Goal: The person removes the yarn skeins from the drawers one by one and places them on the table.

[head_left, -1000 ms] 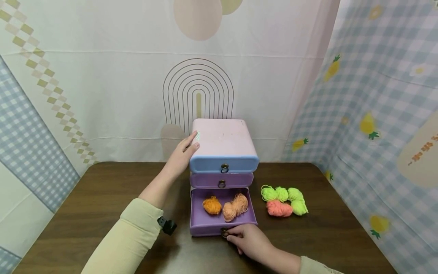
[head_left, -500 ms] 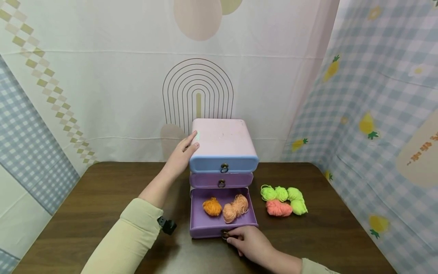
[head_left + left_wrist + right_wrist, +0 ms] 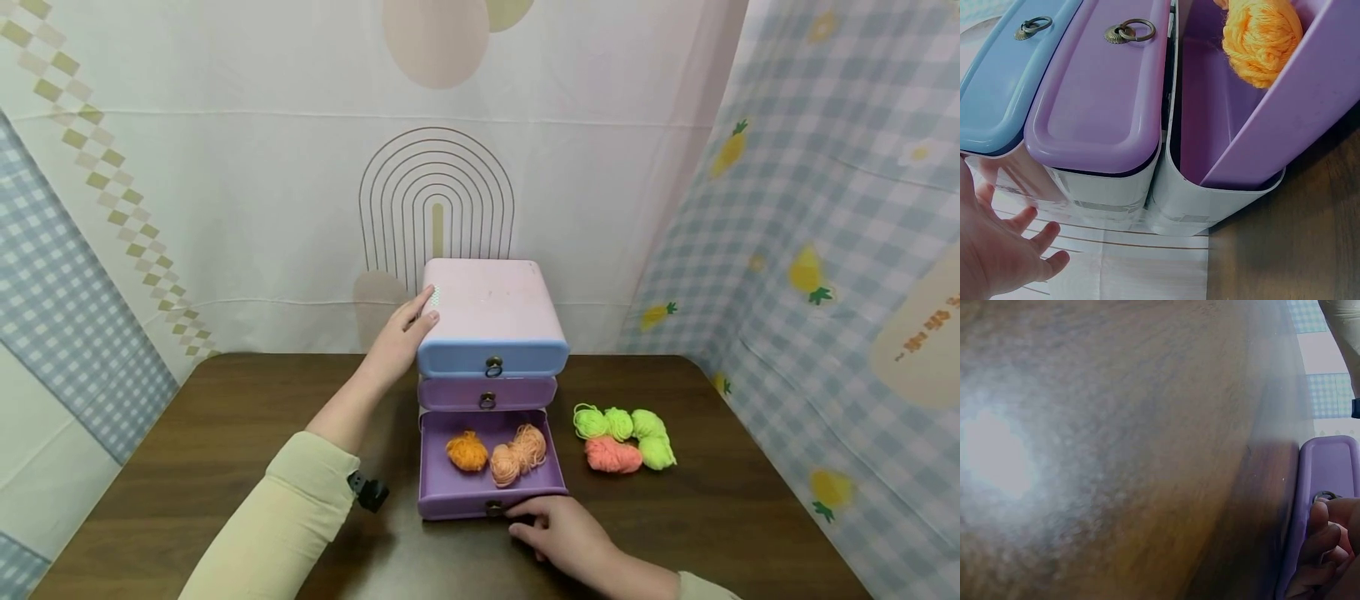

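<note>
A stacked drawer box with a pink top stands on the table, its blue top drawer and purple middle drawer pushed in. The purple bottom drawer is pulled out. Inside it lie an orange yarn ball and a twisted peach yarn bundle. My left hand rests against the box's upper left side, fingers spread. Beside the bottom drawer's ring pull is my right hand, index finger and thumb parted in the head view. In the right wrist view its fingers overlap the ring.
Right of the box, neon green yarn bundles and a coral yarn bundle lie on the brown wooden table. A patterned cloth hangs behind, with a checked cloth at the right.
The bottom drawer came out slightly at first, then stayed put. My right hand has loosened from the ring pull and shifted a little right. My left hand has stayed on the box.
</note>
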{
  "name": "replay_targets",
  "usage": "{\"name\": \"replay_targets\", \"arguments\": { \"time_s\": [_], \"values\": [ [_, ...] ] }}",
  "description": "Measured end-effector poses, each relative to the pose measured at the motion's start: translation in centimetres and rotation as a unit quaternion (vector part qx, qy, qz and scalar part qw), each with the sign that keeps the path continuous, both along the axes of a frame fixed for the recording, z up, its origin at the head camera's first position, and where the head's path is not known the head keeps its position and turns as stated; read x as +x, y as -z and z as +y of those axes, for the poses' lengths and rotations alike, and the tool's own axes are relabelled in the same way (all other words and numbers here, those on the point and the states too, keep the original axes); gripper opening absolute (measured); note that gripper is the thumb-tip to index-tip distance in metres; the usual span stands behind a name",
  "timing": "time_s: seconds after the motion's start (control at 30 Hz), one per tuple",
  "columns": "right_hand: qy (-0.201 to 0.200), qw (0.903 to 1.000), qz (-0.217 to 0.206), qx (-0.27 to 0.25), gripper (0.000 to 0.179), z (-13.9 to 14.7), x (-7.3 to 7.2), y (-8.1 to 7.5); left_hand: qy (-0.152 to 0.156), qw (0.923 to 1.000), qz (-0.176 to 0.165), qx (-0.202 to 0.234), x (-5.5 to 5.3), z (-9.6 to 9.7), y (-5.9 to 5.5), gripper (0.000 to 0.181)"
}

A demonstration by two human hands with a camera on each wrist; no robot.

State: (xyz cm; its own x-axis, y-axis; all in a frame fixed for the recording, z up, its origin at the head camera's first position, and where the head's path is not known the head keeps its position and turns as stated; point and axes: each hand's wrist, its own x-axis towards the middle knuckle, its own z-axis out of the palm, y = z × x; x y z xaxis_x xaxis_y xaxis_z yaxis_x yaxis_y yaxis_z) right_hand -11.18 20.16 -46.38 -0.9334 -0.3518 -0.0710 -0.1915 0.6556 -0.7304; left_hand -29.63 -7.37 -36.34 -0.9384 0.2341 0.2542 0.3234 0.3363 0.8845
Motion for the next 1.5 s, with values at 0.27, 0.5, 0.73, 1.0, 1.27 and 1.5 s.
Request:
{"name": "replay_targets", "arguments": {
  "time_s": [0.27, 0.5, 0.73, 1.0, 1.27, 1.5],
  "values": [
    [0.007, 0.9999, -0.004, -0.015, 0.023, 0.8, 0.3, -0.7, 0.002, 1.0, 0.007, 0.003, 0.0, 0.0, 0.0, 0.059],
    [0.011, 0.9992, -0.031, -0.025, 0.026, 1.1, 0.7, -2.3, -0.003, 1.0, 0.008, -0.004, 0.0, 0.1, 0.1, 0.059],
    [0.018, 0.9996, 0.014, -0.016, 0.029, 1.5, 0.6, -4.4, -0.004, 1.0, 0.007, -0.004, 0.1, 0.1, 0.0, 0.059],
    [0.026, 0.9992, 0.031, 0.0, 0.03, 1.8, -0.5, -6.2, 0.001, 1.0, 0.008, 0.0, 0.1, 0.1, -0.1, 0.059],
    [0.03, 0.9994, 0.01, 0.015, 0.031, 2.1, -3.2, -6.7, -0.001, 1.0, 0.008, 0.002, 0.0, 0.1, 0.0, 0.058],
    [0.032, 0.9988, 0.016, 0.033, 0.029, 2.2, -5.3, -6.9, 0.005, 0.9999, 0.003, 0.012, 0.0, 0.1, 0.0, 0.058]
  ]
}}
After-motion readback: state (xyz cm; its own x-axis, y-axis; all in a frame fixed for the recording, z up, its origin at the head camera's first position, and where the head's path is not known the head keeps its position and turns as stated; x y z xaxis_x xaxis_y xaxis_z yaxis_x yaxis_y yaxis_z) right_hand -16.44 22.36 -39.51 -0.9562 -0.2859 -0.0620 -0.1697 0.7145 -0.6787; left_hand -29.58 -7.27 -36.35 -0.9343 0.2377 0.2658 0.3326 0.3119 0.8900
